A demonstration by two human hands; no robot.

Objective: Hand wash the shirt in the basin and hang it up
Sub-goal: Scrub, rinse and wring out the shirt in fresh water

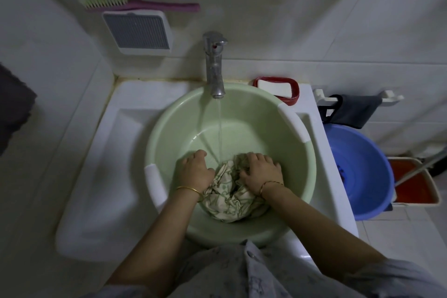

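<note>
Head view: pale green basin (169, 113) sits in a white sink (116, 152). The tap (214, 65) at the far side is on, and a thin stream of water (220, 128) lands between the hands. The shirt (229, 191), cream and patterned, lies bunched at the near side of the basin floor. Right hand (260, 170) is on top of it, fingers curled into the cloth and gripping a fold. Left hand (196, 172) is touching the shirt's left edge with its fingers curled under; cannot tell whether they hold cloth. Little water seems pooled. Likely step: wetting and first kneading, early in the task. The next move probably calls for the soap (274, 87) in the red dish at the far right, then rubbing cloth against cloth with both hands.
</note>
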